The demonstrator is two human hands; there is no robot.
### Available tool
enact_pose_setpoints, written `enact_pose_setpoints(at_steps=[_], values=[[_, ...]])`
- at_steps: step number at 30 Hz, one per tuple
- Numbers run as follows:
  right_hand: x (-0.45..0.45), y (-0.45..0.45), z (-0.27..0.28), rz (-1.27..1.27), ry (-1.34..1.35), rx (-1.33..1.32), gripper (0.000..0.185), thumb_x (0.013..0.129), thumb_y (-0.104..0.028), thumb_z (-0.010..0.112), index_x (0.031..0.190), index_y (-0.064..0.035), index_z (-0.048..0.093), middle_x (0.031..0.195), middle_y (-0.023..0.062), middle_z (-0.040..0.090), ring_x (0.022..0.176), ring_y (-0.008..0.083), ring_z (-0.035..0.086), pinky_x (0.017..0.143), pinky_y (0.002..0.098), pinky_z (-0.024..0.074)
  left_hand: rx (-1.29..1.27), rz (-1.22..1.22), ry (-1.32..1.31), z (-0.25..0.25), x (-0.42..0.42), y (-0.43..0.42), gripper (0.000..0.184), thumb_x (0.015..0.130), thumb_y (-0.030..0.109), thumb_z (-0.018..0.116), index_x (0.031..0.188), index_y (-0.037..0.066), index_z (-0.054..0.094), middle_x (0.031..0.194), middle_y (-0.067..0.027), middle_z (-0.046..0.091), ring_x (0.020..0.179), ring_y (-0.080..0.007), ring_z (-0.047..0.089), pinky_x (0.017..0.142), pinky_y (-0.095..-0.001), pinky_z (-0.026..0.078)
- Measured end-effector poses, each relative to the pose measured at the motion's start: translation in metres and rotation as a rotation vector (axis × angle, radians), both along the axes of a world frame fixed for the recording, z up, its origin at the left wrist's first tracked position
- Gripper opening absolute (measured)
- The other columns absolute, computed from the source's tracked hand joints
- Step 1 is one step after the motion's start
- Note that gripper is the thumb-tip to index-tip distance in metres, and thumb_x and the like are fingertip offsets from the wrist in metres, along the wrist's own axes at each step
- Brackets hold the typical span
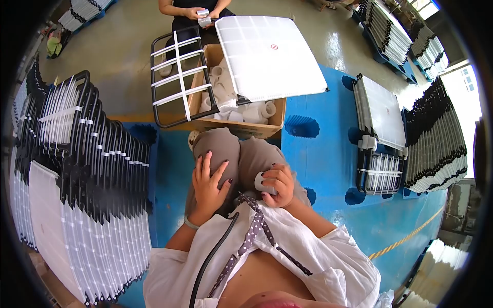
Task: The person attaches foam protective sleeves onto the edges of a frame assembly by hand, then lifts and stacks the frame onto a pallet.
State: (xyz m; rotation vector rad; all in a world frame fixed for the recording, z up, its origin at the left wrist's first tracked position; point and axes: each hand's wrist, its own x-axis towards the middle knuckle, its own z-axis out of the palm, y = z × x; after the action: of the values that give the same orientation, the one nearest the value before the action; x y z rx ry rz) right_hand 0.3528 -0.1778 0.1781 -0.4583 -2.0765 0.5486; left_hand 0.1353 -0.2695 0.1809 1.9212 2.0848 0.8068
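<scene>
My left hand point(208, 187) rests on my left knee with its fingers spread, holding nothing. In my right hand point(278, 186), on my right thigh, is a short white tube piece point(260, 181), partly covered by my fingers. Beyond my knees stands an open cardboard box point(246, 128) with several similar white tube pieces point(267, 109) in it. Over the box lies a black tubular frame point(154, 84) laced with white straps, joined to a white fabric panel point(272, 56) tilted toward the right. Neither hand touches this frame.
Opposite me, a person's hands point(197, 14) hold white pieces near the frame's top. Stacked strapped frames point(102, 138) crowd my left side. On blue pallets point(328, 133) at my right stand more folded frames point(382, 113). Other stacks point(385, 36) line the background.
</scene>
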Motion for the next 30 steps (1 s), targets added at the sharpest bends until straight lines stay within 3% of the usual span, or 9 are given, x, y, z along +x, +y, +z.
enact_pose_setpoints(at_steps=[4,9,21,24,26,27,30], values=[[0.002,0.004,0.0,0.023,0.027,-0.038,0.021,0.069,-0.025,0.062,0.078,-0.0062,0.058,0.086,0.0112,0.059,0.077,0.0299,0.053,0.072,0.0401,0.0442,0.029,-0.003,0.017,-0.003,0.001,0.002,0.047,0.074,0.022,0.064,0.121,0.019,0.056,0.142,-0.0145,0.03,0.124,-0.0412,0.031,0.098,-0.0481,0.027],[0.002,0.004,-0.003,-0.02,0.061,-0.049,0.017,0.061,-0.011,0.06,0.077,-0.0053,0.057,0.085,0.0116,0.059,0.075,0.0294,0.053,0.07,0.039,0.0449,0.06,-0.006,-0.019,-0.005,0.0,0.007,0.045,0.074,0.023,0.065,0.118,0.019,0.058,0.141,-0.0136,0.032,0.124,-0.0406,0.032,0.098,-0.0476,0.028],[0.004,0.009,-0.007,-0.048,0.108,-0.122,0.016,0.059,-0.006,0.058,0.075,-0.0047,0.056,0.085,0.0124,0.059,0.074,0.0288,0.053,0.068,0.0367,0.0436,0.04,-0.023,-0.054,-0.004,-0.005,0.011,0.049,0.069,0.021,0.068,0.116,0.016,0.058,0.14,-0.0126,0.035,0.123,-0.0377,0.035,0.098,-0.0455,0.029],[0.004,0.008,-0.007,-0.072,0.104,-0.138,0.016,0.06,-0.005,0.057,0.075,-0.0043,0.056,0.085,0.0133,0.06,0.074,0.0289,0.054,0.067,0.0362,0.043,-0.038,-0.185,-0.733,-0.014,-0.041,-0.009,0.042,0.077,0.019,0.065,0.117,0.008,0.057,0.136,-0.0106,0.042,0.126,-0.0317,0.035,0.102,-0.0425,0.028],[0.008,0.006,-0.005,-0.055,0.101,-0.151,0.015,0.06,-0.004,0.057,0.075,-0.0041,0.056,0.084,0.0136,0.06,0.074,0.029,0.054,0.067,0.036,0.0426,0.127,0.168,-1.567,-0.026,-0.07,-0.05,0.033,0.089,0.024,0.054,0.114,0.002,0.057,0.131,-0.009,0.048,0.125,-0.0248,0.039,0.105,-0.0401,0.029],[0.009,0.01,-0.005,-0.048,0.101,-0.145,0.015,0.06,-0.004,0.057,0.075,-0.004,0.056,0.084,0.0137,0.06,0.074,0.029,0.054,0.067,0.0359,0.0424,0.222,0.324,-1.687,-0.036,-0.087,-0.075,0.035,0.091,0.027,0.05,0.116,0.003,0.055,0.13,-0.0099,0.049,0.123,-0.0243,0.041,0.104,-0.0403,0.03],[0.013,0.008,-0.005,-0.093,0.109,-0.182,0.015,0.06,-0.004,0.057,0.075,-0.004,0.056,0.084,0.0137,0.06,0.074,0.0288,0.053,0.067,0.0356,0.0423,-0.385,0.778,-1.118,-0.097,-0.104,-0.196,0.043,0.096,0.037,0.038,0.12,0.004,0.051,0.125,-0.0124,0.052,0.118,-0.0227,0.046,0.101,-0.0407,0.034]])
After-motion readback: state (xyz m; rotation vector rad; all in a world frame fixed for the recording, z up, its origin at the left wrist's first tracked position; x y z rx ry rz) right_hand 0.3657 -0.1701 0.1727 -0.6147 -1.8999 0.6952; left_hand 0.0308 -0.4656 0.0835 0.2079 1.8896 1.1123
